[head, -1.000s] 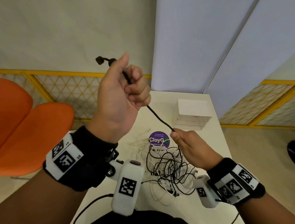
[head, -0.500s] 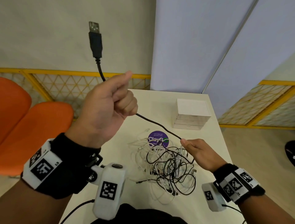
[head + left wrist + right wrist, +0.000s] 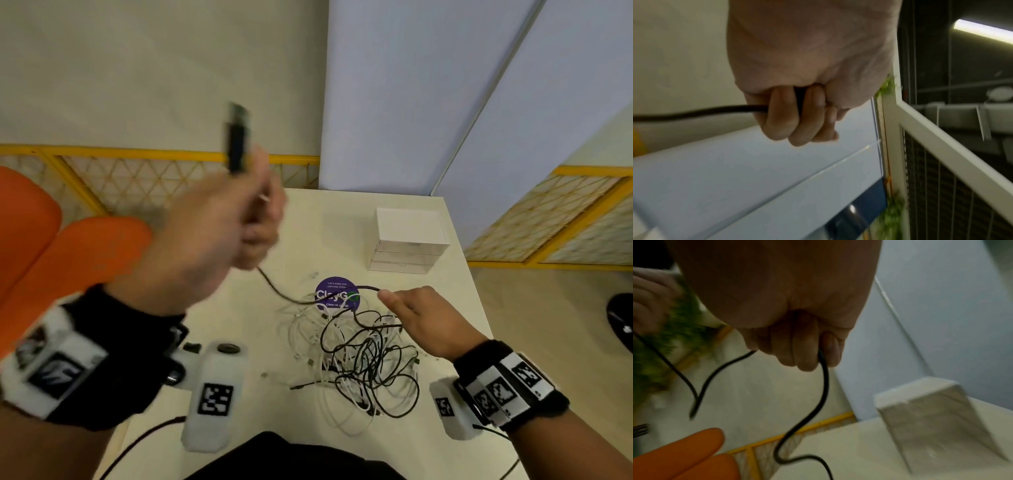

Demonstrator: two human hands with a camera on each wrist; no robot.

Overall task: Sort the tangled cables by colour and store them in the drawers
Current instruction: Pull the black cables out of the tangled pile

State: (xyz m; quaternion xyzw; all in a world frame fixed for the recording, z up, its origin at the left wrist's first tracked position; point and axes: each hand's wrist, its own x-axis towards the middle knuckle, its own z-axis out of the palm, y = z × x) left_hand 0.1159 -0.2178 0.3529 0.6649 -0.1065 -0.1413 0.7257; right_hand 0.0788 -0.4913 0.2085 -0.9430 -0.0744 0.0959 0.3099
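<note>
My left hand (image 3: 253,219) is raised above the table, blurred, fingers curled round a black cable (image 3: 274,289) whose USB plug (image 3: 236,137) sticks up from the fist; the left wrist view shows the black cable (image 3: 705,112) leaving the left hand (image 3: 797,116). The cable sags across to my right hand (image 3: 394,301), which pinches it low over the tangle of black and white cables (image 3: 363,359); in the right wrist view the cable (image 3: 823,386) runs down from the curled fingers (image 3: 797,353). A small white drawer unit (image 3: 407,240) stands at the back right.
The white table (image 3: 239,342) carries a round purple sticker (image 3: 337,294) just beyond the tangle. An orange chair (image 3: 75,253) stands left of the table. A yellow mesh fence (image 3: 137,178) and pale blue panels (image 3: 411,102) lie behind. The table's right edge is near the drawer unit.
My left hand has moved right and slid up the black cable close to its USB plug. The cable has gone slack between the hands. My right hand has sunk toward the tangle.
</note>
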